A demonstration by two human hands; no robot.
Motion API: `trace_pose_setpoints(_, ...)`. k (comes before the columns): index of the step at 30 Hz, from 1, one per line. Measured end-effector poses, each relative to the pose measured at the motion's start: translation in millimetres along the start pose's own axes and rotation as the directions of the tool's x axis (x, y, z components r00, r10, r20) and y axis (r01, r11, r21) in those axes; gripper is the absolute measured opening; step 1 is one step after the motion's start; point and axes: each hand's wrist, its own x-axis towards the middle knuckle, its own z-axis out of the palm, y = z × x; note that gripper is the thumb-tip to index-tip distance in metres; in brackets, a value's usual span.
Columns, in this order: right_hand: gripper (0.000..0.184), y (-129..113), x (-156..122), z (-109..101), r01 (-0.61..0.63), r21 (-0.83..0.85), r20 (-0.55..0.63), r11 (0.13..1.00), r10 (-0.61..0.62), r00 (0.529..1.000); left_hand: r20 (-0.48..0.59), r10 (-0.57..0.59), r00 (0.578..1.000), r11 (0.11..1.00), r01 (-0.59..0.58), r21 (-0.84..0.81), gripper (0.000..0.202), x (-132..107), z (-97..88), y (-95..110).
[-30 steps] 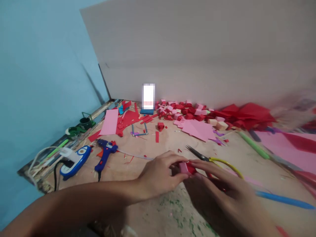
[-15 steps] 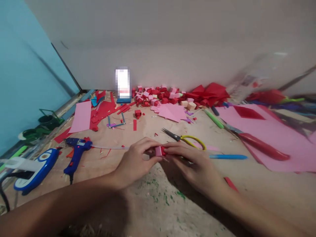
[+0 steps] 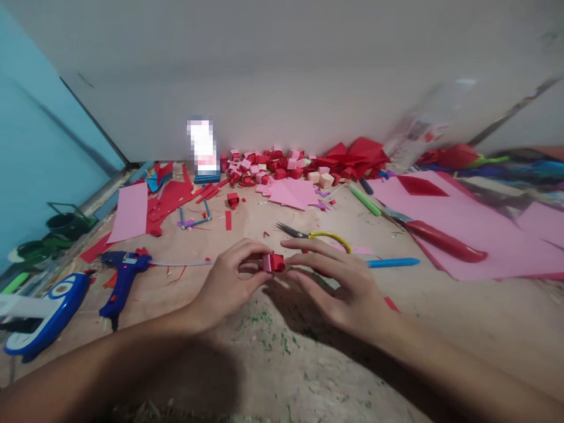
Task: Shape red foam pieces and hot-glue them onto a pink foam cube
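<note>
Between the thumb and fingers of my left hand [image 3: 233,270] is a small folded paper box [image 3: 274,262], pink on its left side and red on its right. My right hand [image 3: 335,276] is just right of the box, its fingers apart and holding nothing. A narrow gap seems to part its fingertips from the red side. Beyond the right hand lie scissors with yellow handles [image 3: 330,237], partly covered by its fingers. A blue pen-like stick [image 3: 394,262] lies to the right of that hand.
At left are a blue glue gun [image 3: 126,276] and a blue-and-white tape dispenser [image 3: 53,311]. Many red and pink paper boxes [image 3: 282,164] are heaped along the wall near a lit phone [image 3: 202,147]. A red-handled knife [image 3: 445,239] rests on pink paper [image 3: 467,217] at right.
My right hand's fingers have come off the paper box and spread, so its red side shows. The left hand still pinches it. The whole view has shifted a little.
</note>
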Motion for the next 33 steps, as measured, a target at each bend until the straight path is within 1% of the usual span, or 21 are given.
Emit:
trace_pose_setpoints(4,0.017,-0.7,-2.5,0.4,0.014,-0.06,0.078,0.998,-0.01,0.997,0.009,-0.007,1.0,1.0,0.007,-0.02,0.024,-0.5,0.8,1.7)
trace_pose_setpoints(7,0.019,-0.1,-3.5,0.9,0.026,-0.076,0.056,0.997,-0.022,0.998,0.012,-0.023,1.0,0.999,0.023,-0.032,0.025,-0.3,1.2,2.5)
trace_pose_setpoints(11,0.022,1.0,-2.7,2.9,0.045,-0.047,0.079,0.998,-0.041,0.996,0.007,-0.042,0.999,0.998,0.042,-0.042,0.025,-0.2,1.3,1.4)
trace_pose_setpoints(16,0.028,3.5,-3.4,7.9,0.007,-0.038,0.007,0.999,-0.007,1.0,0.022,-0.026,0.999,1.0,0.026,-0.011,0.025,-0.9,1.1,0.8)
trace_pose_setpoints(22,0.02,0.4,-1.8,8.2,0.027,-0.031,0.001,0.999,-0.027,1.0,0.046,0.001,0.999,0.999,-0.003,0.047,0.021,-1.7,3.6,6.3)
trace_pose_setpoints(25,0.021,-1.1,-0.5,7.1,0.048,-0.038,0.004,0.998,-0.048,0.999,0.062,0.022,0.998,0.997,-0.026,0.075,0.021,-2.1,4.4,8.2)
trace_pose_setpoints(29,0.024,-1.0,0.3,6.9,0.031,-0.069,0.027,0.997,-0.03,0.999,0.069,0.035,0.997,0.996,-0.041,0.084,0.024,-2.0,4.0,7.2)
trace_pose_setpoints(33,0.021,-1.5,0.9,8.1,0.011,-0.097,0.035,0.995,-0.008,0.999,0.072,0.038,0.997,0.995,-0.045,0.092,0.026,-1.9,3.9,6.8)
